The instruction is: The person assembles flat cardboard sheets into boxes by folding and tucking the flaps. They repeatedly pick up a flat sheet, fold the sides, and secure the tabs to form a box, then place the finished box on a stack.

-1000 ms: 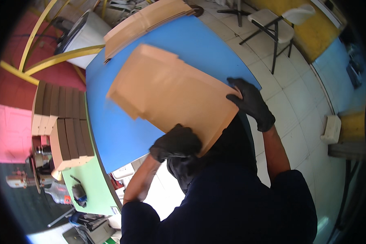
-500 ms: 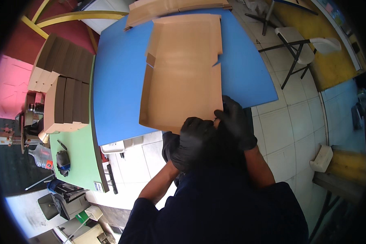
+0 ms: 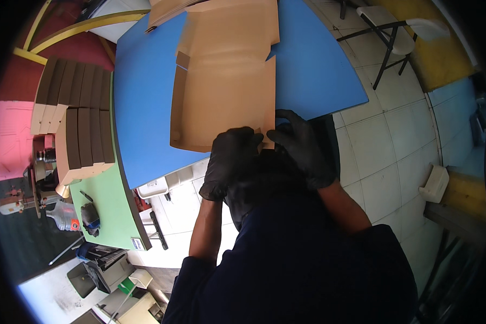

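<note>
The box point(image 3: 227, 102) lies open on the blue surface point(image 3: 146, 124), directly ahead of the body, its long axis running away from the wearer, with a slight lean. Its tray is the near half; the lid panel opens out flat beyond it, cut off by the top of the view. The near right corner is the part that counts: it sits between the two hands, reaching to the surface's near edge or slightly past it, with a small flap point(image 3: 264, 141) standing there.

The left grip point(image 3: 235, 156), in a black glove, is curled closed over the near wall just left of that corner and appears to have hold of it. The right grip point(image 3: 291, 132), gloved too, comes from the right: thumb at the corner, forefinger reaching forward beside the right wall, a gap between them. Whether it pinches the cardboard cannot be told. Both hands are about equally near the flap; the near left corner is well apart from either.

Folded boxes point(image 3: 86, 135) are stacked to the left, by the green surface point(image 3: 108, 216), and flat cardboard point(image 3: 170, 9) lies at the far end.
</note>
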`<move>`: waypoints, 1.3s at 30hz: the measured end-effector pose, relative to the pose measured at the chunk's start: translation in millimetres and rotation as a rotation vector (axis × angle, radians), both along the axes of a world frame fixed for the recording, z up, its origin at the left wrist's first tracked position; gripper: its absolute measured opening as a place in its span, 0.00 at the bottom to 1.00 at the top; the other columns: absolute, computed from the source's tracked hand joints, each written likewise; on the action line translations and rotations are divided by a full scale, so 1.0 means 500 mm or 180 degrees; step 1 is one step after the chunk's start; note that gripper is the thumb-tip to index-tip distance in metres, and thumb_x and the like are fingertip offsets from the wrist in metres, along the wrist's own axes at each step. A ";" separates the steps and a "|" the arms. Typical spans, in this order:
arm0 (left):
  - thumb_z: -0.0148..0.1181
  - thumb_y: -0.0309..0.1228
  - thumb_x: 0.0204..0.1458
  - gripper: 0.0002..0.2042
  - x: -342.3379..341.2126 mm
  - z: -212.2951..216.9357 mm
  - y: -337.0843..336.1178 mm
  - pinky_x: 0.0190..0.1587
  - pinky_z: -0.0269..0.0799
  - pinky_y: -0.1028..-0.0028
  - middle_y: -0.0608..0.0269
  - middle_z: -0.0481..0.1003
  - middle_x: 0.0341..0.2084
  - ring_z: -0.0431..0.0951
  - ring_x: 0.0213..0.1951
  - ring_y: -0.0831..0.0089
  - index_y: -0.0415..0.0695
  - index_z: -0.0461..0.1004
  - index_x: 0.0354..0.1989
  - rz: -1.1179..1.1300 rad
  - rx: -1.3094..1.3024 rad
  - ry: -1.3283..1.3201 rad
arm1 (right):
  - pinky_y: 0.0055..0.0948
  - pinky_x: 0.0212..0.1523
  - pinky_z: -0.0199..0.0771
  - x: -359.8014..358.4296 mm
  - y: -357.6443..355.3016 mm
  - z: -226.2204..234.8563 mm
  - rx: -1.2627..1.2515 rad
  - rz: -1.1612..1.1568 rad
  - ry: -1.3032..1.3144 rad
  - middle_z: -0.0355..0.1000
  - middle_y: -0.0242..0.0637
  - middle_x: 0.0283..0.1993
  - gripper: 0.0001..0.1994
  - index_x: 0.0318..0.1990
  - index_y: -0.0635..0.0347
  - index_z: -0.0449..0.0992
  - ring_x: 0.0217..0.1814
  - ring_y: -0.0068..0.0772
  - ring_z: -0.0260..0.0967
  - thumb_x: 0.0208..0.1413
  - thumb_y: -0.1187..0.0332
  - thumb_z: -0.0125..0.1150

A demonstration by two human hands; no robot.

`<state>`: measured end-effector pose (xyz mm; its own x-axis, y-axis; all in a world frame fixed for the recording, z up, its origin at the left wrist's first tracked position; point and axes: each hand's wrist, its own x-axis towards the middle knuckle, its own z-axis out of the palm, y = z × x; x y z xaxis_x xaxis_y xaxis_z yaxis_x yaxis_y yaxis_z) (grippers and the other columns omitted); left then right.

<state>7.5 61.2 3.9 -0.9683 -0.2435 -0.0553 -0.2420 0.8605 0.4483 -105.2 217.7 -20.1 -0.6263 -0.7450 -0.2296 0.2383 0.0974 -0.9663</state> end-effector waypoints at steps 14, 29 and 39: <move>0.57 0.34 0.61 0.11 -0.016 -0.004 -0.015 0.36 0.73 0.61 0.50 0.77 0.25 0.80 0.30 0.54 0.39 0.77 0.33 0.0937 0.0701 -0.0053 | 0.23 0.39 0.73 0.020 -0.021 -0.025 -0.0551 -0.0313 -0.0704 0.78 0.36 0.38 0.24 0.60 0.67 0.72 0.36 0.21 0.73 0.55 0.74 0.68; 0.56 0.33 0.62 0.11 -0.017 -0.019 -0.019 0.33 0.72 0.66 0.54 0.76 0.23 0.78 0.26 0.66 0.37 0.77 0.33 0.1017 0.1169 0.0051 | 0.24 0.36 0.77 0.027 -0.035 -0.030 -0.0705 -0.0442 -0.0779 0.79 0.41 0.41 0.23 0.59 0.70 0.70 0.36 0.24 0.76 0.55 0.76 0.65; 0.56 0.31 0.61 0.10 -0.014 -0.028 -0.022 0.32 0.71 0.68 0.57 0.74 0.23 0.76 0.25 0.69 0.36 0.75 0.32 0.1057 0.1178 0.0067 | 0.25 0.37 0.78 0.023 -0.032 -0.027 -0.0469 -0.0416 -0.0603 0.78 0.42 0.41 0.23 0.59 0.70 0.70 0.37 0.25 0.76 0.55 0.77 0.64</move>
